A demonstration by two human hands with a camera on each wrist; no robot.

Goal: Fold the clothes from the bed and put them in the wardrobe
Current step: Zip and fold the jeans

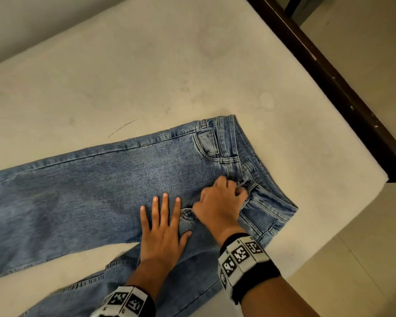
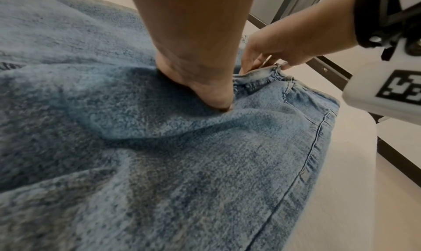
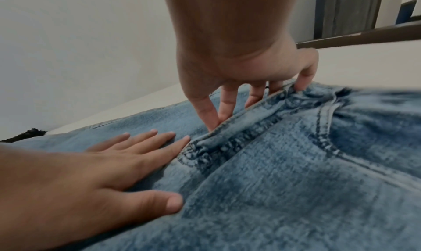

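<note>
A pair of light blue jeans (image 1: 89,191) lies front side up on the bare mattress (image 1: 146,65), waistband toward the right, legs running off to the left. My left hand (image 1: 162,213) presses flat on the denim near the crotch, fingers straight and spread. My right hand (image 1: 236,191) is just to its right, fingers curled round the raised fly edge below the waistband. In the right wrist view the fingers (image 3: 214,121) hook behind that folded seam of the jeans (image 3: 296,182). In the left wrist view my left hand's thumb (image 2: 218,100) dents the jeans (image 2: 205,164).
The mattress corner is close on the right, with a dark wooden bed frame (image 1: 329,76) along its far edge and tiled floor (image 1: 364,248) beyond. A pale wall (image 1: 32,19) borders the far left side. A small black scrap (image 3: 31,132) lies at the mattress edge.
</note>
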